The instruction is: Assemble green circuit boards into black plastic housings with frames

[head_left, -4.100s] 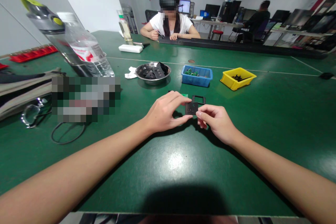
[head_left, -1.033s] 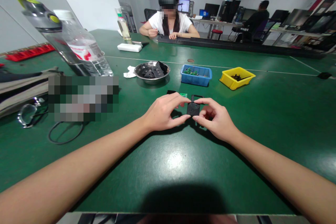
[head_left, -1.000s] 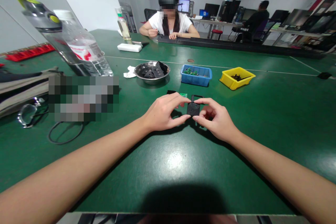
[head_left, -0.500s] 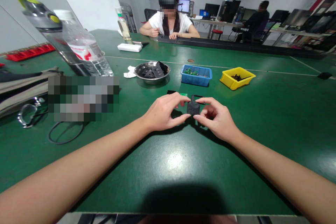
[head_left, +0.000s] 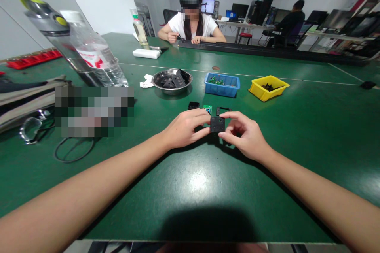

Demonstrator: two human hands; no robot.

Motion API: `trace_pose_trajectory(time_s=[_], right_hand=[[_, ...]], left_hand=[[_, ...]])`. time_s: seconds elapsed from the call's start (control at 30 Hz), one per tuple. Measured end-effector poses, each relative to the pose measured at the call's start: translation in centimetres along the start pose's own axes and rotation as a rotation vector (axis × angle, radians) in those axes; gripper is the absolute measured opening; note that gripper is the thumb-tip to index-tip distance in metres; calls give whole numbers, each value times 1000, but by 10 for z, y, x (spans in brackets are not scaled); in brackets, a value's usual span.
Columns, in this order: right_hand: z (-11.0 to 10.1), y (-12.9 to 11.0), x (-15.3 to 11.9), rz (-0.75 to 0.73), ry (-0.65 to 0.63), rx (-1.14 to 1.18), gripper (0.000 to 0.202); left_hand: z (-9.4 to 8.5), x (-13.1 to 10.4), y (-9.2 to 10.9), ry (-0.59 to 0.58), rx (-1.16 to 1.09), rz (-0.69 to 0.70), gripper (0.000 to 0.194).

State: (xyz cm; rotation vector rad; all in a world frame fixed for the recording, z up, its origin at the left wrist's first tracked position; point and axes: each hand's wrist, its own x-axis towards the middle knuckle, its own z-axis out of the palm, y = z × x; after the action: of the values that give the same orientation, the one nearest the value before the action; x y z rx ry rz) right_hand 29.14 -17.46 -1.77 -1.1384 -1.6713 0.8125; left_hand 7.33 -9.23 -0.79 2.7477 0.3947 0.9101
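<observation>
A small square black plastic part (head_left: 217,125) is held just above the table between both hands. My left hand (head_left: 187,128) pinches its left edge with thumb and fingers. My right hand (head_left: 244,131) grips it at the right, index finger on the top corner and thumb at the bottom. Just beyond the hands lie a black plastic housing (head_left: 193,105), a green circuit board (head_left: 208,109) with blue pieces on it, and a black rectangular frame (head_left: 223,110). My fingers partly cover the circuit board.
Farther back stand a metal bowl (head_left: 172,89) of black parts, a blue bin (head_left: 222,90) of circuit boards and a yellow bin (head_left: 268,94) with dark pieces. Bottles (head_left: 96,59), a bag and a cable loop (head_left: 74,161) occupy the left. Another person (head_left: 192,27) sits opposite.
The black part has turned in my fingers and now shows a plainer square face. My hands have shifted slightly, uncovering more of the circuit board and the black housing behind them.
</observation>
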Motion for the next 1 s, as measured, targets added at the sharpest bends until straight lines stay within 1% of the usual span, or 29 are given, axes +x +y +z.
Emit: trace_pose_trajectory(time_s=[0.1,0.27,0.37,0.6,0.9,1.0], right_hand=[[0,0,0,-4,6,-3,42],[0,0,0,-21,8,-20,41],[1,-1,0,-29,1,-25,41],[0,0,-1,-35,-7,-36,40],[0,2,1,-22,-4,-9,41],[0,3,0,-4,-5,17,42]], left_hand=[[0,0,-1,10,12,2,19],[2,1,-1,53,44,75,16],[2,1,-1,70,40,83,16],[1,1,-3,19,65,80,20],[0,0,-2,-16,121,43,21],[1,0,-1,-10,127,52,19]])
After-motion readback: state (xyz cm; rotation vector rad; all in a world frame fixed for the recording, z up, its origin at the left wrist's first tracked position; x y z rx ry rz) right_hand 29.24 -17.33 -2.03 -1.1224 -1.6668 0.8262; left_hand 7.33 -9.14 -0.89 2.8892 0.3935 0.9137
